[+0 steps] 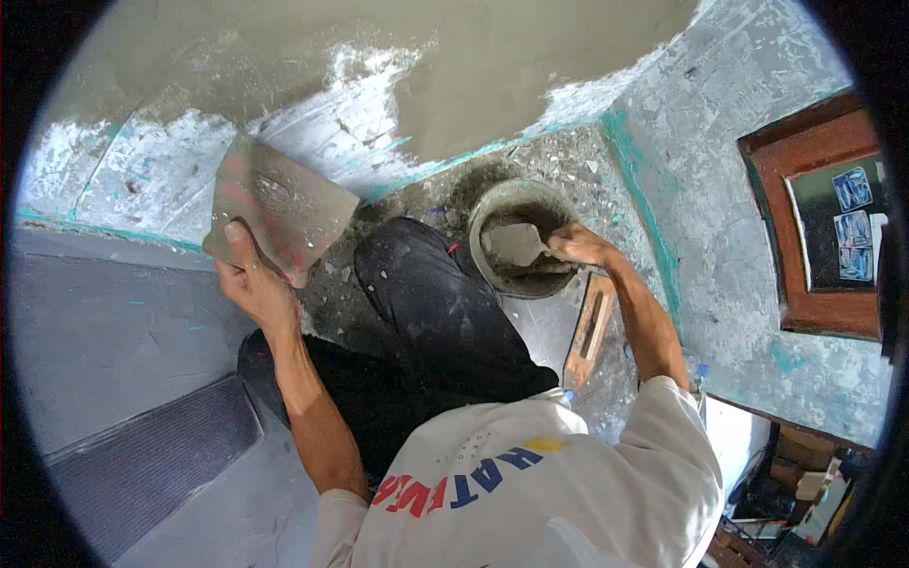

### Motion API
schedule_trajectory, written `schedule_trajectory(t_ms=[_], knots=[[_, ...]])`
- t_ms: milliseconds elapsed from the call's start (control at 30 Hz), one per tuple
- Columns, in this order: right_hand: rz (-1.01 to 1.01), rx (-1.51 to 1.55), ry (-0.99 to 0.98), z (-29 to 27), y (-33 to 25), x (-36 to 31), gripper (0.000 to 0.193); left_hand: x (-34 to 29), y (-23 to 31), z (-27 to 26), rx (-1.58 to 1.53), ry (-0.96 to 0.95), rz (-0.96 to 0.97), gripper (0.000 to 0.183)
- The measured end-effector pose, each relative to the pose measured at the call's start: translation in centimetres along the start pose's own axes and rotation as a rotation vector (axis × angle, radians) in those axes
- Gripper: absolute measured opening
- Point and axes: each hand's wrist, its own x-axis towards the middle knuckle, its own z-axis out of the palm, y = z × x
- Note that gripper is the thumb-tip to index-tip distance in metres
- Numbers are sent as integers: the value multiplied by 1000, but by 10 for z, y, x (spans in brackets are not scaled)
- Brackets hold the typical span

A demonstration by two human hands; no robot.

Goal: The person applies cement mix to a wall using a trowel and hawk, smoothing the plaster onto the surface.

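Note:
My left hand (254, 282) grips a flat, mortar-smeared board (284, 204) by its near edge, thumb on top, close to the wall. On the right, my right hand (579, 246) is closed around the handle of a pointing trowel (514, 243). The trowel's grey-coated blade is over the mouth of a round bucket (481, 260), which has dark grey mortar inside. Wet grey plaster (502, 66) covers the upper part of the wall in front of me, with patchy white and turquoise surface below it.
A wooden-handled plastering float (589, 329) lies beside the bucket. Debris is scattered over the floor (559, 161). A scraped wall (701, 218) with a wooden frame (786, 170) stands at right. A ribbed dark mat (161, 464) lies lower left; clutter (805, 483) fills the lower right.

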Motion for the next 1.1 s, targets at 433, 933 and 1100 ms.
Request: schedule_trajectory(t_ms=[433, 933, 1100], knots=[[-493, 280, 986, -96, -129, -118, 50, -4, 18, 9, 21, -49, -43, 47], [-563, -656, 1723, -280, -289, -70, 71, -10, 27, 12, 19, -13, 10, 46], [-535, -707, 1655, -277, -286, -38, 68, -6, 20, 12, -17, -2, 36, 44]])
